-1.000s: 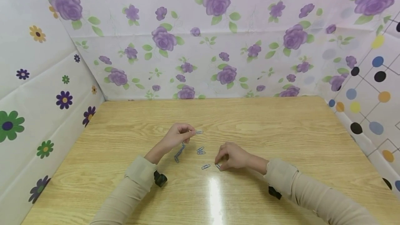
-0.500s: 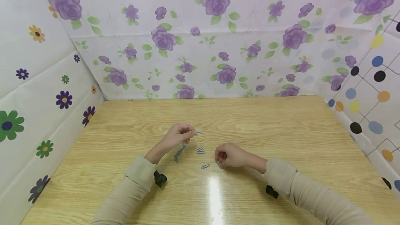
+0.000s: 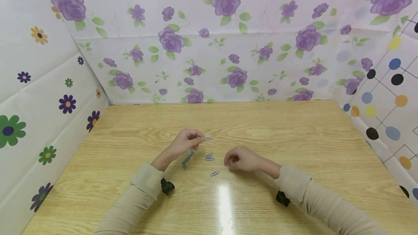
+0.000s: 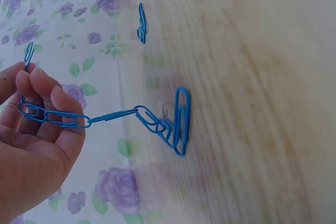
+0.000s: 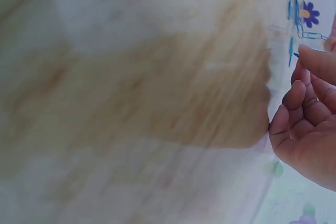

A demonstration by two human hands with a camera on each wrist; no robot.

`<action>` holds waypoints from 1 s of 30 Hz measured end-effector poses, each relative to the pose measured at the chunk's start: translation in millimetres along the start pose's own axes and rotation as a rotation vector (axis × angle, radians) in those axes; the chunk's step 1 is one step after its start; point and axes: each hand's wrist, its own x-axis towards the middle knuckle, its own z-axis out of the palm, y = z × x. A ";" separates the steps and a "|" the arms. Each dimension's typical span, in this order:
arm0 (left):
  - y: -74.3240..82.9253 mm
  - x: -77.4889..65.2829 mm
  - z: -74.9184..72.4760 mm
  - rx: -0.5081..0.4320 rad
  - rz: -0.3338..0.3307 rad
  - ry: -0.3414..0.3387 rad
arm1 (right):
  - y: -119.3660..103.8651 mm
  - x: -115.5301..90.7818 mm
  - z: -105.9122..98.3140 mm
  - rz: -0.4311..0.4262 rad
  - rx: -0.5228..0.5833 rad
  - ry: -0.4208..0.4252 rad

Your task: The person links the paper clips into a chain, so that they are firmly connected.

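Left hand [image 3: 185, 143] pinches a blue looped-wire paperclip chain [image 4: 113, 115]. Right hand [image 3: 244, 159] grips a blue wire clip [image 5: 296, 55], now nearly hidden!

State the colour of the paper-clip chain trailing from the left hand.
Blue; the paper-clip chain shows best in the left wrist view.

A makeshift, booth-like setting, the kind of building unclear: creased, brightly printed sheets [image 3: 254, 21] wall in a wood-grain table [image 3: 294, 128] on three sides. A rose-patterned sheet [image 3: 202, 64] rises well beyond the fingers [image 4: 63, 98], a daisy-patterned sheet [image 3: 42, 93] stands off to their left and a dot-patterned sheet [image 3: 382, 108] off to their right.
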 end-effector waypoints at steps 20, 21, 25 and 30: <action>1.0 0.5 0.5 -0.024 -0.024 0.005 | -6.7 5.6 -23.1 0.030 0.214 0.150; 1.2 0.6 0.8 -0.025 -0.028 0.002 | -7.5 5.6 -23.9 0.039 0.232 0.151; 3.4 0.6 1.4 -0.028 -0.050 -0.005 | -9.6 5.6 -26.4 0.072 0.259 0.169; 16.9 -3.3 2.5 -0.024 -0.043 -0.012 | -10.9 5.2 -29.0 0.104 0.300 0.217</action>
